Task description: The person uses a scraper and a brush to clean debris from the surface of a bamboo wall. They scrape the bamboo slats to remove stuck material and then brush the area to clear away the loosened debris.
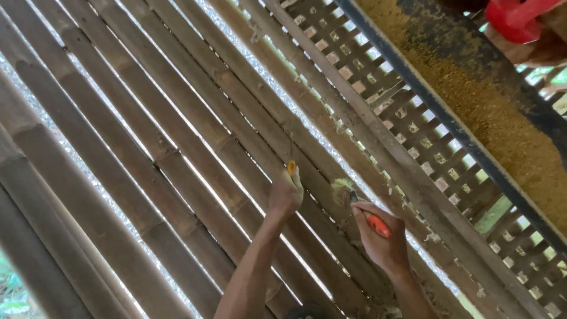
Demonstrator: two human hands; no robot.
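Against split-bamboo slats [177, 147], left hand [286, 194] pinches something small; right hand [381, 239] grips an orange-handled brush [360, 207].

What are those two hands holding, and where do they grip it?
The right hand grips a brush by its orange handle, bristles up. The left hand pinches something small and yellow at its fingertips; what it is cannot be told.

Split bamboo slats [147, 136] run diagonally across nearly the whole view, laid side by side with narrow gaps where bright daylight glints through. Right of the slats, a weathered wooden beam [378, 147] follows the same slant. Beyond the beam lies a wooden lattice [407, 112] of small square openings, also lit from behind. Past the lattice, a dark-edged trough [472, 142] holds brown granular feed [502, 118]. Green foliage [12, 295] shows at the slats' lower left corner.
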